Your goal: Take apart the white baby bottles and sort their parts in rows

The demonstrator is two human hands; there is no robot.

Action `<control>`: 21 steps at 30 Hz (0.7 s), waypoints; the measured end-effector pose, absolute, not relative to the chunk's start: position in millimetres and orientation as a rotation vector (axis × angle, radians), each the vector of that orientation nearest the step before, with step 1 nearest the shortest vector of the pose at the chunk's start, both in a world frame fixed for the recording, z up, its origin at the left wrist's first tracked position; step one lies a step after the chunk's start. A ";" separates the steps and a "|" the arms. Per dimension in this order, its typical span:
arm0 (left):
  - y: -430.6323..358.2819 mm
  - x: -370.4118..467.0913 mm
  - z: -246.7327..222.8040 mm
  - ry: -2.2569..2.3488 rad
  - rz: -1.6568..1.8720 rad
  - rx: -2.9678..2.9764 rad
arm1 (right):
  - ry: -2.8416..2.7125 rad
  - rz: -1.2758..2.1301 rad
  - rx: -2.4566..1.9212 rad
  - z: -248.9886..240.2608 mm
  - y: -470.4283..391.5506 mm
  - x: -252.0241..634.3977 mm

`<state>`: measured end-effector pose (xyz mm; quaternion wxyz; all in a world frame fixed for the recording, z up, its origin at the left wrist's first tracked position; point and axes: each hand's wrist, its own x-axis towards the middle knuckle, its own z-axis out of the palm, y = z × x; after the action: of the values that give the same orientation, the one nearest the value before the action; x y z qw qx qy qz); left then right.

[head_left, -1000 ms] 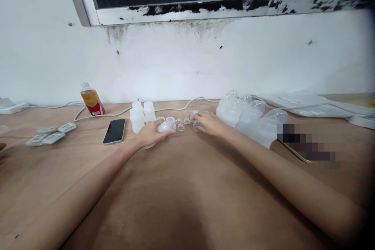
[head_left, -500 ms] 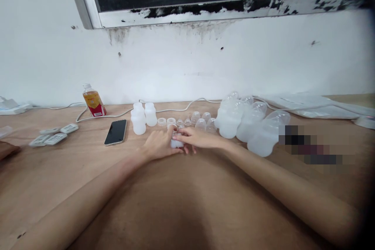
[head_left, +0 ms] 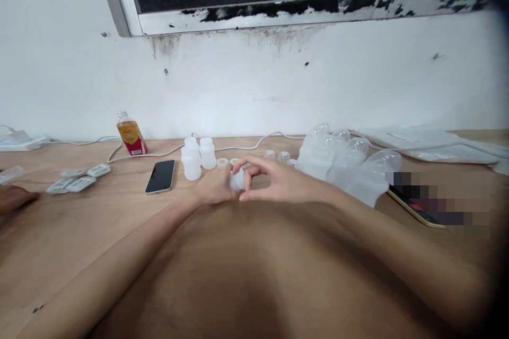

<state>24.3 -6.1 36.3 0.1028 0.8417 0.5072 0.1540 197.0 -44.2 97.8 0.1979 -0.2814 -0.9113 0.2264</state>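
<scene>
A small translucent white baby bottle (head_left: 237, 181) is between my hands at the middle of the table. My left hand (head_left: 212, 186) wraps round its left side. From the right, my right hand (head_left: 272, 180) curls its fingers over the bottle's top and side, hiding part of it. Behind my hands lie clear collar rings (head_left: 222, 163), partly covered. Several white bottles (head_left: 192, 167) stand to the left of them. To the right are small clear domed caps (head_left: 283, 157) and a group of larger bottles with domed caps (head_left: 358, 169).
A dark phone (head_left: 160, 176) lies left of the bottles, with a drink bottle (head_left: 132, 135) behind it. Small labelled boxes (head_left: 80, 184) and another person's hand (head_left: 16, 199) are at far left. A white cable (head_left: 238, 148) runs along the wall. Plastic bags (head_left: 429, 144) lie back right.
My right hand has risen slightly and its fingers have curled more, now covering more of the rings and caps behind. My left hand stays on the bottle. The view has shifted slightly.
</scene>
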 end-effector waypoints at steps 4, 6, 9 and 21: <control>-9.2 23.2 38.9 1.586 0.457 2.505 | -2.300 0.621 -0.837 98.1 -30.7 201.4; -12.5 24.3 39.5 1.596 0.435 2.541 | -2.251 0.589 -1.040 83.3 -17.6 202.4; -15.8 26.0 38.8 1.562 0.439 2.596 | -2.307 0.815 -1.247 60.8 -3.2 201.7; -1.3 0.7 66.0 1.577 0.707 2.716 | -2.611 0.179 -1.278 65.2 1.8 219.0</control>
<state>0.7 -1.3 66.0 -0.0388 0.8431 0.4894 0.2196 219.0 1.8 65.2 0.1143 -0.4360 -0.8906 0.0610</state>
